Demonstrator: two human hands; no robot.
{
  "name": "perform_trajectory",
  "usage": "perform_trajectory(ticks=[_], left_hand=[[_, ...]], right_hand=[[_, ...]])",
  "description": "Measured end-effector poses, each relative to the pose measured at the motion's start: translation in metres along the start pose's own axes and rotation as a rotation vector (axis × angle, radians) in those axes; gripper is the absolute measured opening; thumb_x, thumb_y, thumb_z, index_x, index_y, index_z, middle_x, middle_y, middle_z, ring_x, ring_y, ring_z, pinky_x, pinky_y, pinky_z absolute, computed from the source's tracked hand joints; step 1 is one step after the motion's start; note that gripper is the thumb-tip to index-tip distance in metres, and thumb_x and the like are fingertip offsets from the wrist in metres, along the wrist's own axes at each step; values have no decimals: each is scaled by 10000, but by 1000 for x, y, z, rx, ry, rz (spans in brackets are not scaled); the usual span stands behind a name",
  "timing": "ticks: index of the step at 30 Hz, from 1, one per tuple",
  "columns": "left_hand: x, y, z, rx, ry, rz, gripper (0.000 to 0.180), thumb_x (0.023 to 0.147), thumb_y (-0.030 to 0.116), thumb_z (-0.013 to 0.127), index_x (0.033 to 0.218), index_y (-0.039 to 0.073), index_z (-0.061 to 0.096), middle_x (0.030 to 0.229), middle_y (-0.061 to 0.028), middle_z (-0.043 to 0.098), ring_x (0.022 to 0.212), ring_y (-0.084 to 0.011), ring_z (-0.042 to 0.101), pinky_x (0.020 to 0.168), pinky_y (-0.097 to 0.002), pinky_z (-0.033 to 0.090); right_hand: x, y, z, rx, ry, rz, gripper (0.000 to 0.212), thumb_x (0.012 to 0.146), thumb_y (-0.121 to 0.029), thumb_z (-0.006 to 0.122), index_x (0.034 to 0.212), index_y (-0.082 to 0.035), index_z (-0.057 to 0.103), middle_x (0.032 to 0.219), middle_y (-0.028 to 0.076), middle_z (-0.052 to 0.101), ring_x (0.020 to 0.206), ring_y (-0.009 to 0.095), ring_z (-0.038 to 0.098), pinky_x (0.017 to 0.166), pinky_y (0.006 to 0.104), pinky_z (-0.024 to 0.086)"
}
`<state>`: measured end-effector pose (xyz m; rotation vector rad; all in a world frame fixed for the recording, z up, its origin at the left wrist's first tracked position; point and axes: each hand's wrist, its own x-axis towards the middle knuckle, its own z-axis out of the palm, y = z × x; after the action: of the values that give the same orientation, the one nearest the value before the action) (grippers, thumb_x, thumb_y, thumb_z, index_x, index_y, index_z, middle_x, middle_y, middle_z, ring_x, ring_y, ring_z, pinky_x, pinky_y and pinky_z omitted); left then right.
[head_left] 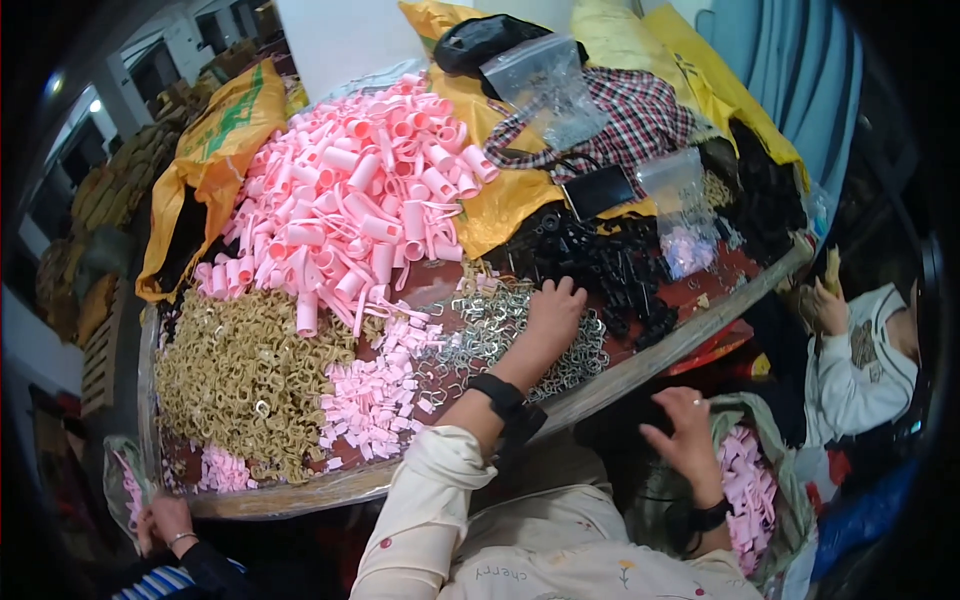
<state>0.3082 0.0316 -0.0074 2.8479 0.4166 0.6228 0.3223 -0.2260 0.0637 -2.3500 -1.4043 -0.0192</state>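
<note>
My left hand (556, 318) reaches over the table, at the border between a heap of silver metal rings (578, 362) and a pile of black plastic parts (620, 275). Its fingers are bent downward and closed, their tips hidden, so what they grip does not show. My right hand (686, 438) hovers in front of the table edge with fingers spread and nothing in it. Below it stands a green sack (795, 500) of pink flat pieces (748, 490). Small pink clips (375, 400) lie left of the rings.
Pink tubes with straps (360, 190) are heaped at the back. Beige clips (250, 370) fill the left. A phone (598, 192), clear bags (685, 215) and checked cloth (640, 115) lie back right. Another person's hand (170, 520) is lower left; a person (860, 360) sits at right.
</note>
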Motion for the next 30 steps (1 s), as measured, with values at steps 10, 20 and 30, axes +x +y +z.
perform_trajectory(ticks=[10, 20, 30], left_hand=[[-6, -5, -6, -378, 170, -116, 232, 658, 36, 540, 878, 99, 579, 881, -84, 542, 750, -250, 549, 649, -336, 458], [-90, -46, -76, -1484, -238, -735, 195, 777, 2, 494, 953, 35, 573, 855, -47, 606, 730, -111, 558, 641, -239, 452], [-157, -42, -109, -1778, 128, -1008, 235, 804, 28, 517, 1037, 49, 512, 847, -15, 557, 676, -97, 541, 581, -201, 446]], right_hand=[[27, -27, 23, 210, -57, -126, 348, 637, -168, 665, 927, -19, 543, 899, 130, 544, 850, 279, 506, 746, 337, 376], [91, -57, 78, 742, 119, -122, 399, 683, -52, 601, 1061, 6, 485, 937, 105, 533, 739, 186, 550, 682, 281, 436], [97, -128, 116, 537, -15, -475, 332, 688, -1, 553, 1015, -14, 498, 854, 138, 539, 737, 278, 549, 634, 314, 450]])
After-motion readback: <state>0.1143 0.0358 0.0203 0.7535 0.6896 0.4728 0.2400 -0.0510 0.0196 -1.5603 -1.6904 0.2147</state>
